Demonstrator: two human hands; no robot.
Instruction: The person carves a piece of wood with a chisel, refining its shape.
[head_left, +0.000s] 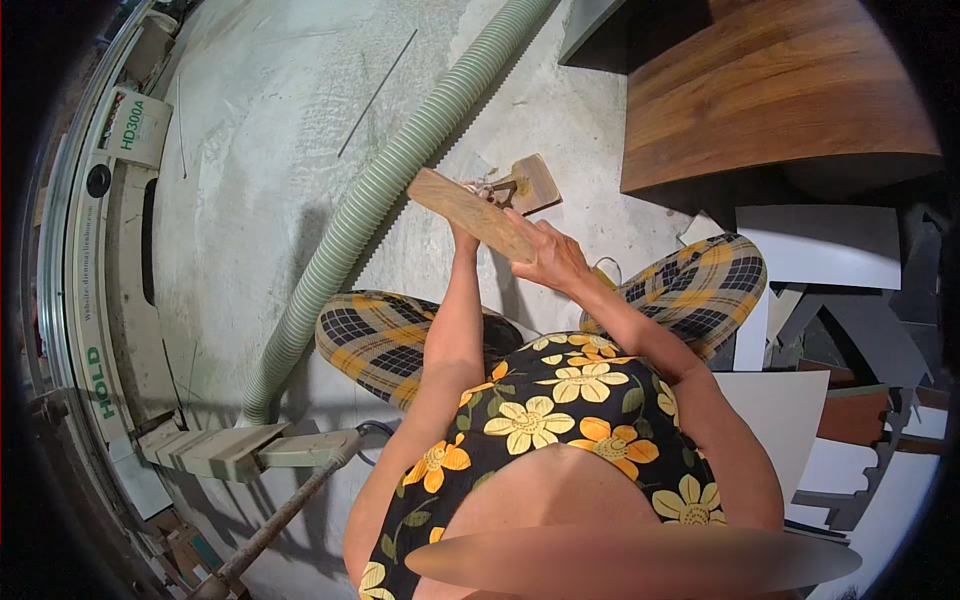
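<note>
A rectangular wooden block (470, 212) slants across the space in front of my lap, raised above the floor. My right hand (552, 258) grips its lower right end, fingers wrapped round the edge. Behind the block is my left hand (466, 240), largely hidden by it. A few of its bent fingertips show past the block's far edge, beside a small dark piece too unclear to name. Just beyond them, a flat square of wood (537, 182) with a darker, worn strip lies on the concrete floor.
A ribbed green hose (400, 165) runs diagonally across the floor on the left, near a long pale machine (120, 250). A thin dark rod (377, 93) lies beyond the hose. Wood-grain panels (770, 90) stand at right, with white and grey offcuts (820, 245) nearer me.
</note>
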